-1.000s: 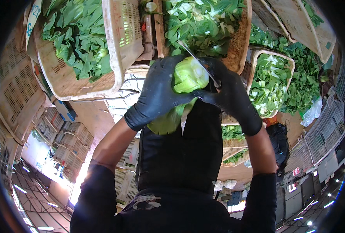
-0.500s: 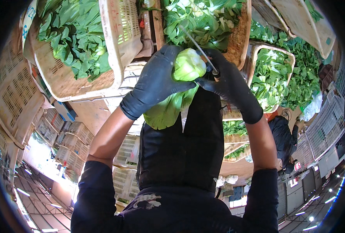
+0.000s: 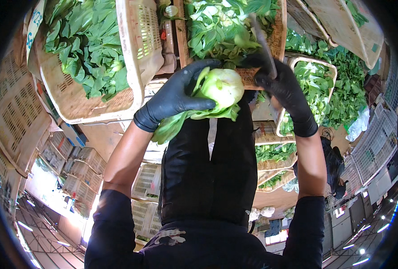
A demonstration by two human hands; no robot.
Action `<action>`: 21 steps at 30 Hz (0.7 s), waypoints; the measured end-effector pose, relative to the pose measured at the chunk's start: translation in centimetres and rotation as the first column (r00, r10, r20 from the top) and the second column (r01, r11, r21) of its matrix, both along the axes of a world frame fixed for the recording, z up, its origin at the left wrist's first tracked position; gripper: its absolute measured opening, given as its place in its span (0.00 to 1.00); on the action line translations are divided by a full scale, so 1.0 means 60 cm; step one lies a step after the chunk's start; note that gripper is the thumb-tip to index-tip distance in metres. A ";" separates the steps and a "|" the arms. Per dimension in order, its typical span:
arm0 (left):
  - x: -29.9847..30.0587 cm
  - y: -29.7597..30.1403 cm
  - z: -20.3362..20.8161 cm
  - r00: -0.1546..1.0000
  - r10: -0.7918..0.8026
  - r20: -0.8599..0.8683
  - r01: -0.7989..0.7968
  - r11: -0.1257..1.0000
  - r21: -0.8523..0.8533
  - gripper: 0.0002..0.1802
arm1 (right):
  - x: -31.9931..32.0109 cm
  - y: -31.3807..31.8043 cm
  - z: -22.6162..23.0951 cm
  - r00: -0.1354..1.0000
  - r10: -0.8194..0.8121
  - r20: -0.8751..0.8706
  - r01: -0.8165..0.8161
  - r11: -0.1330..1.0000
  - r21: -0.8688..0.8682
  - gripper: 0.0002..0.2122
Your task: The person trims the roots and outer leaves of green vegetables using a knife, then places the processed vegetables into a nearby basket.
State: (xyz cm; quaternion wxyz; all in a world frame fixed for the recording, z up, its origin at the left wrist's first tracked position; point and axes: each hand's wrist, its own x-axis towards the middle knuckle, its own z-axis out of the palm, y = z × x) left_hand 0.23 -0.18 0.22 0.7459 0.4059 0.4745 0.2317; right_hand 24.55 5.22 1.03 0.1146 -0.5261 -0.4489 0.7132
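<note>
Leafy green head (image 3: 226,87): just above frame center, held tilted; pale, rounded, near-white base facing up and right, green leaves attached, trailing toward lower left. Knife (image 3: 263,48): upper frame, right of center; slim, greyish, blurred; near upright, tip leaning left, lower end in grip; blade apart from head.

Crates (image 3: 86,162) at left, mesh (image 3: 373,157) at right, strip lamps (image 3: 26,225) by roof trusses (image 3: 46,244).
At left, the pale slatted crates stand stacked near a bright opening (image 3: 39,183), with a larger crate (image 3: 17,119) farther left. At right, a crumpled clear bag (image 3: 356,124) lies beside the mesh; near it is a person (image 3: 333,163) in dark clothes, partly hidden. Small pale round things (image 3: 267,211), too small to identify, sit nearer the middle.
</note>
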 end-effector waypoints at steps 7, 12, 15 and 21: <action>-0.008 0.005 -0.013 0.990 0.034 0.135 -0.011 0.986 -0.165 0.34 | -0.014 -0.019 -0.013 0.983 0.185 0.004 -0.178 0.940 0.292 0.24; -0.011 0.009 -0.035 0.997 -0.079 0.002 0.079 0.993 -0.084 0.31 | -0.004 -0.005 -0.013 0.919 0.234 0.319 -0.320 0.913 0.252 0.26; -0.003 0.011 -0.044 0.998 0.040 0.056 -0.031 0.987 -0.159 0.26 | 0.006 0.004 -0.010 0.792 -0.025 0.610 -0.382 0.760 0.527 0.29; 0.034 0.015 -0.050 0.981 0.191 0.022 -0.184 0.964 -0.193 0.21 | -0.002 -0.002 -0.024 0.982 0.072 -0.176 -0.088 0.992 -0.085 0.23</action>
